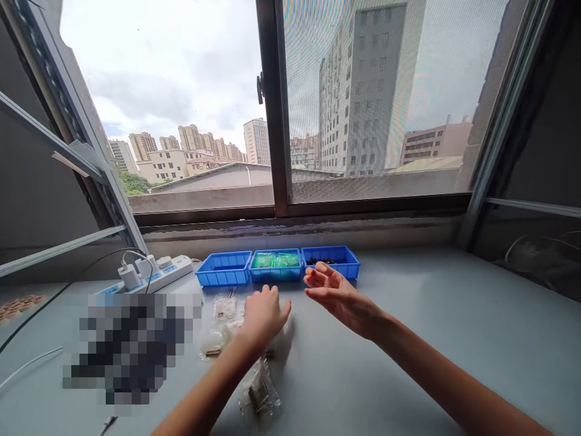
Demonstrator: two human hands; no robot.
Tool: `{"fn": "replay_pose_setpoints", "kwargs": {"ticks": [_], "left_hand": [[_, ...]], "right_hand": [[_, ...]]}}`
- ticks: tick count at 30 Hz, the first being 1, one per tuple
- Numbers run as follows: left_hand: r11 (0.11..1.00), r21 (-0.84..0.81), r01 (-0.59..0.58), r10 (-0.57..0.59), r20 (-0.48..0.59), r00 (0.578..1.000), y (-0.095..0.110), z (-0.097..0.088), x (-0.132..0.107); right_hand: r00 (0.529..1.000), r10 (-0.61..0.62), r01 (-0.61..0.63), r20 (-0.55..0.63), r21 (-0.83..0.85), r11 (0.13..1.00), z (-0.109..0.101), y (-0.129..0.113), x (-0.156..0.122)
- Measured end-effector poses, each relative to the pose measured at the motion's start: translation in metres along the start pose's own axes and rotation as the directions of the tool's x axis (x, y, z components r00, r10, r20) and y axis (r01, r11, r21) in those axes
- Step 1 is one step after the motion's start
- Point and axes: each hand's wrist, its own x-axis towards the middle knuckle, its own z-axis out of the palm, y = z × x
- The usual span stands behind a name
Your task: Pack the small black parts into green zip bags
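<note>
My left hand hovers over the table with its back to me, its thumb held away from loosely bent fingers, and nothing shows in it. Below and left of it lie clear plastic bags with small parts inside. Another clear bag with dark pieces is nearer to me, beside my left forearm. My right hand is raised in front of the right blue bin, palm turned inward, fingers slightly curled and apart from the thumb. I see nothing held there. Black small parts lie in that bin.
The middle blue bin holds green packets; the left blue bin stands beside it. A white power strip with plugs and cables sits at the left. A blurred dark patch covers the table's left part. Behind is a window.
</note>
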Motion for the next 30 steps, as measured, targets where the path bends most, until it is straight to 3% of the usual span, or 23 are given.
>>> {"fn": "replay_pose_setpoints", "kwargs": {"ticks": [5,9,18,30], "left_hand": [[0.981,-0.019,-0.192,0.191,-0.061,0.980,0.009,0.008,-0.005],[0.965,0.007,-0.261,0.260,-0.096,0.961,0.016,0.016,-0.007],[0.960,-0.003,-0.279,0.277,-0.107,0.955,0.018,0.018,-0.006],[0.966,-0.008,-0.260,0.257,-0.103,0.961,0.019,0.017,-0.007]], "right_hand": [[0.999,0.010,-0.011,0.049,0.022,1.000,0.001,0.003,-0.002],[0.994,0.008,-0.013,0.112,0.039,0.999,0.001,0.004,-0.003],[0.979,-0.014,0.003,0.203,0.058,0.998,-0.001,0.005,-0.004],[0.979,-0.020,0.018,0.205,0.013,1.000,0.004,0.001,-0.007]]}}
